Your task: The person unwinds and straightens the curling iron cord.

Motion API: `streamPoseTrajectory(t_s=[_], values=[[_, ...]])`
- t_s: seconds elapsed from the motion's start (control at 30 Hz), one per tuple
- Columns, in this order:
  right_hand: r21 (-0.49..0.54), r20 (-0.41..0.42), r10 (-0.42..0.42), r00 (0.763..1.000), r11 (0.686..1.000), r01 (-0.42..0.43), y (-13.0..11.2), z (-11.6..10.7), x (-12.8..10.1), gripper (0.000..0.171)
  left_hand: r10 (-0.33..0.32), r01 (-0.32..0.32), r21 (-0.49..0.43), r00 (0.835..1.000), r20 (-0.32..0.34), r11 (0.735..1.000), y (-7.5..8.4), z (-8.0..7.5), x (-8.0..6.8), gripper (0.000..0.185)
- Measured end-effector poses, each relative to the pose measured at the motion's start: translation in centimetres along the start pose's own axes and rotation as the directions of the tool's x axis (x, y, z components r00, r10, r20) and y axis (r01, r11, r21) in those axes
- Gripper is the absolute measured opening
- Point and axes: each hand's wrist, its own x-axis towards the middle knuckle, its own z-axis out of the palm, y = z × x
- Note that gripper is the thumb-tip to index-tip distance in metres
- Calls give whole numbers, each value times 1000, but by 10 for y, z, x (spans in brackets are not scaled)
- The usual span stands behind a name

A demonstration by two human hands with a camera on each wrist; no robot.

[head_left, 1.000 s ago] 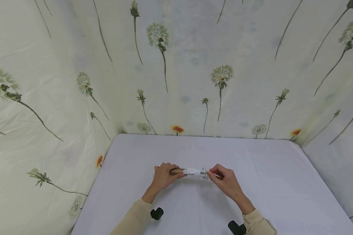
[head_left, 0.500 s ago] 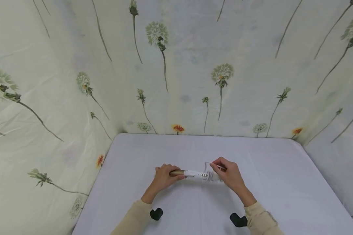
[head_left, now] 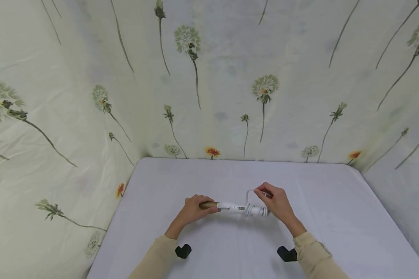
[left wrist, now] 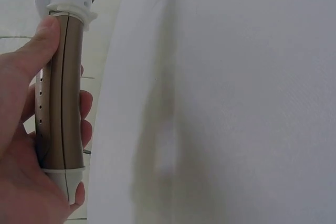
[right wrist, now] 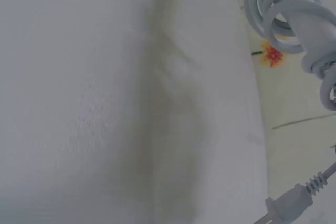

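Curling iron (head_left: 230,207): we noted it lying left-right above the bench (head_left: 335,201); left hand (head_left: 192,209) gripped the barrel, right hand (head_left: 277,202) pinched the cord (head_left: 253,210) at the handle.

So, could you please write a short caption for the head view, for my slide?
Left hand grips the gold barrel of a curling iron above the white table while the right hand pinches its coiled cord.

Bright, even light, soft shadows; wide-angle bending at edges, wrist views slightly blurred.
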Motion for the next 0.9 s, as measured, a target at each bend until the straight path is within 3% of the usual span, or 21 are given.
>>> streamPoseTrajectory(t_s=[0.3, 0.57, 0.7, 0.9], values=[[-91, 100, 73, 992, 994, -64, 20, -1, -4, 6, 41, -41, 7, 999, -19, 999, -6, 1, 0, 43], [-87, 169, 96, 981, 993, -82, 32, 5, -10, 6, -21, 23, -75, 999, 25, 997, -3, -7, 4, 42], [-118, 236, 144, 961, 986, -119, 30, 10, -14, 2, -28, 30, -89, 999, 25, 996, -1, -9, 3, 41], [-146, 281, 217, 935, 972, -182, 27, 16, -22, 13, -14, 15, -89, 1000, 12, 996, -3, -7, 3, 38]])
